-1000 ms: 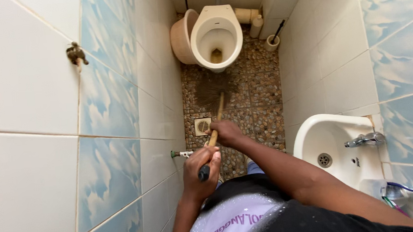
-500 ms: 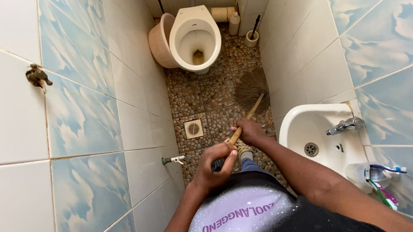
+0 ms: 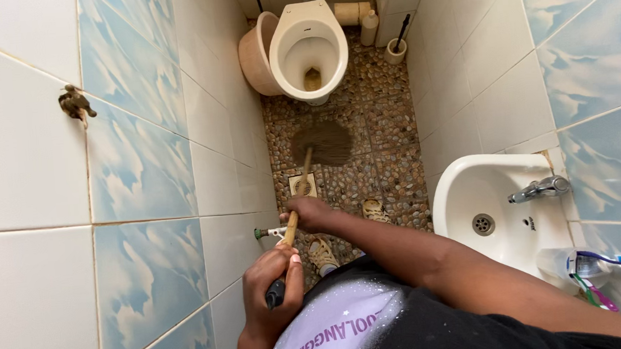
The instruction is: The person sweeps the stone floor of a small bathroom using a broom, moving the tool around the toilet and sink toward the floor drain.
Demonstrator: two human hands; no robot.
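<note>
Gripping a long wooden-handled broom (image 3: pixel 303 169) with both hands, the person stands in a narrow tiled toilet room. The left hand (image 3: pixel 278 286) is wrapped tight around the dark top end of the handle, close to the body and by the left wall. The right hand (image 3: pixel 309 212) is closed around the shaft further down, nearer the bristles, so it is the hand closer to the working end. The handle's long axis runs from the left hand forward and slightly rightward, away from the body, to the bristle head (image 3: pixel 324 141) spread flat on the pebbled floor (image 3: pixel 387 125). The head lies just beyond the square floor drain (image 3: pixel 302 186), between it and the toilet bowl (image 3: pixel 307 49) at the far end of the floor. A white washbasin (image 3: pixel 495 212) hangs on the right wall, well apart from the broom, with toothbrushes (image 3: pixel 594 271) at its near corner.
</note>
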